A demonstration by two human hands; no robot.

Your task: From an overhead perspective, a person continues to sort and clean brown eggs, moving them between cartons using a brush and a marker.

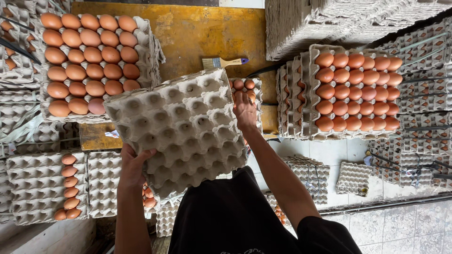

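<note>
Grey moulded-pulp egg tray [181, 129], empty and tilted, fills the middle of the frame above the yellow wooden bench [207, 33]. The left hand [133, 164] grips its lower-left edge, thumb curled over the rim. The right hand [245, 109] lies at the tray's upper-right edge with fingers stretched toward a partly hidden tray of brown eggs [245, 85]; whether it pinches the rim or only touches it cannot be told. Such a tray is probably light and fairly stiff, yet bends and tears at the corners, so opposite edges look like the soundest places to take hold. At upper left a full tray of brown eggs [89, 61] sits on a stack; at right another full stack of brown eggs [358, 91] stands. At lower left, a grey tray [33, 188] carries a single column of eggs [69, 186]. A small paintbrush with a wooden handle [223, 62] lies on the bench, just above the held tray.
</note>
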